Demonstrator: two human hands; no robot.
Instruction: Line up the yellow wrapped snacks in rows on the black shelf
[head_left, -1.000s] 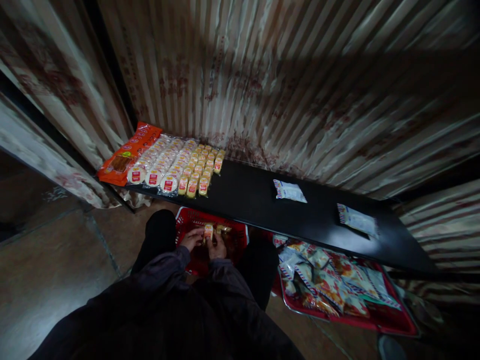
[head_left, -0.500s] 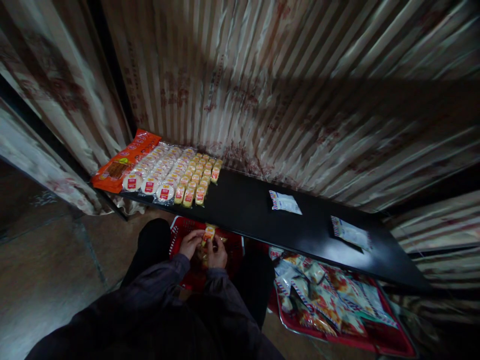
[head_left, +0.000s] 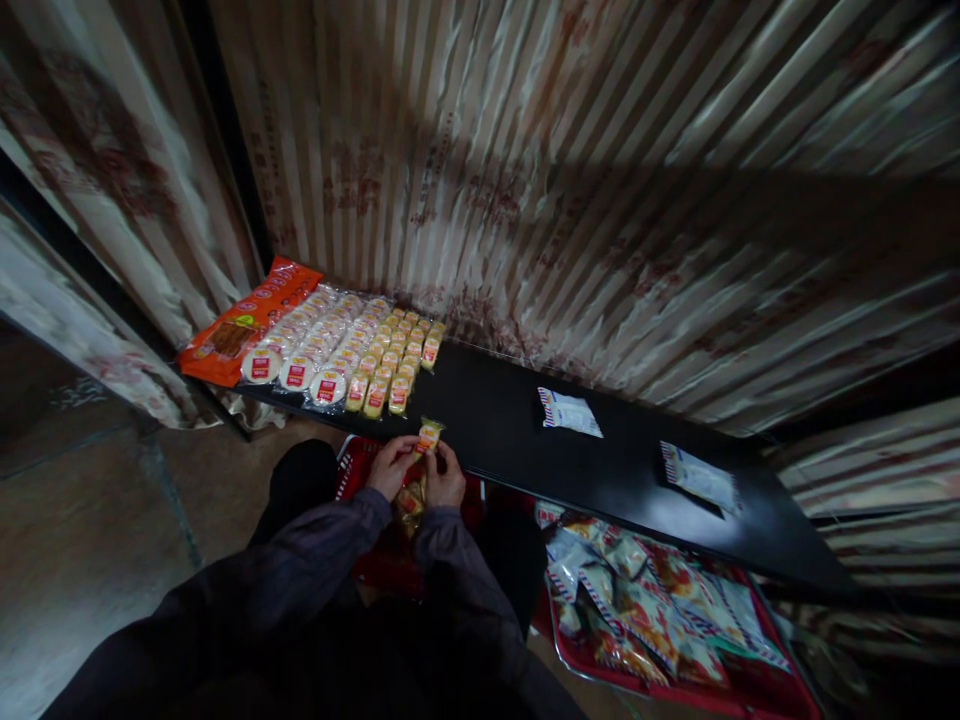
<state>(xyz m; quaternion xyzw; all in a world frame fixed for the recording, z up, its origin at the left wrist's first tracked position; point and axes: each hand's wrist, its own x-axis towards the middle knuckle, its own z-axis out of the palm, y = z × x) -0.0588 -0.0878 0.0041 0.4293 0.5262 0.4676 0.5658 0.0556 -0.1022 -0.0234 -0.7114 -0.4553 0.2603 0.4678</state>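
Note:
My left hand (head_left: 391,466) and my right hand (head_left: 445,476) are raised together at the front edge of a black shelf (head_left: 517,420). Both pinch one small yellow snack packet with a red label (head_left: 428,436). More yellow packets (head_left: 409,503) hang or lie just below my hands, over a red basket (head_left: 360,470). On the shelf's left end stand rows of like yellow packets (head_left: 394,365), beside round white packets with red labels (head_left: 315,345) and an orange bag (head_left: 240,325).
Two white striped-edge packets lie flat on the shelf, one (head_left: 568,412) mid-shelf and one (head_left: 699,478) further right. A second red basket (head_left: 600,650) full of mixed snack bags sits on the floor at right. Striped curtains hang behind the shelf.
Both hands rose from inside the red basket up to the shelf's front edge, carrying the yellow packet with them.

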